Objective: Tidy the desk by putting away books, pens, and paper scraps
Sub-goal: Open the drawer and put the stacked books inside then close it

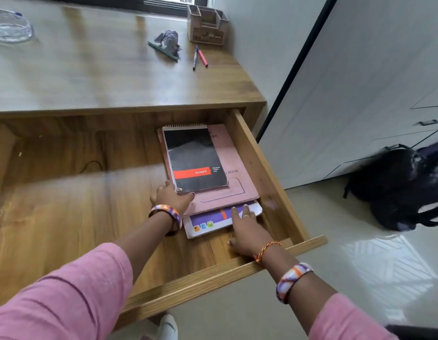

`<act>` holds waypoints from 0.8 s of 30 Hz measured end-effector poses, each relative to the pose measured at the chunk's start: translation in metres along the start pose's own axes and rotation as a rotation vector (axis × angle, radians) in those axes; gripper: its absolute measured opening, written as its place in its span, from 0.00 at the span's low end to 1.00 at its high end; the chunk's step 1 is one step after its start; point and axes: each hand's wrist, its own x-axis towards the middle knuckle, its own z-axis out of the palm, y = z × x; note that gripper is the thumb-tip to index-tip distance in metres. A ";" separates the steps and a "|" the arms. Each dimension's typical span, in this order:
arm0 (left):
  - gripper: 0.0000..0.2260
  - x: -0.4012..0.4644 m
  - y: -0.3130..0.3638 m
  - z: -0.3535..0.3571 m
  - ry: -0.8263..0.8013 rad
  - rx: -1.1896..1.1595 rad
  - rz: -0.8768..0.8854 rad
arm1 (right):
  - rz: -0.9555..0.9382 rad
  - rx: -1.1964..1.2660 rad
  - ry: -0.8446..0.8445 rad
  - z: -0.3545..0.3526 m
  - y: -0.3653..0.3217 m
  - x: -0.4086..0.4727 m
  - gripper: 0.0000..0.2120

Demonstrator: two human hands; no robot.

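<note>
Three books (208, 182) stacked in drawer (274, 168), both hands flat on them, two pens (199, 57) on desk (90, 77)

We can read "BOOK" on the pink book (233, 179) in the drawer. The black spiral pad (195, 158) on top of it has a red band with a white brand word, too blurred to read surely.

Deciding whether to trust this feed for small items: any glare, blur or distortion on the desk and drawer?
Head view: window glare washes out the desk top; wide-angle bending curves the drawer and desk edges; pens and crumpled paper look soft; the books in the drawer are sharper.
</note>
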 end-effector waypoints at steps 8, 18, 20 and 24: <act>0.53 -0.031 -0.030 0.021 -0.034 0.085 0.239 | 0.014 -0.037 0.072 0.006 -0.007 0.007 0.36; 0.49 -0.007 -0.035 0.006 -0.087 0.198 0.169 | -0.052 -0.021 0.007 0.009 -0.007 0.007 0.40; 0.46 -0.003 -0.029 0.004 -0.104 0.145 0.124 | -0.055 -0.020 0.004 0.009 -0.006 0.008 0.40; 0.42 0.015 -0.014 -0.005 -0.104 0.179 0.118 | -0.058 -0.078 0.021 0.009 -0.008 0.009 0.36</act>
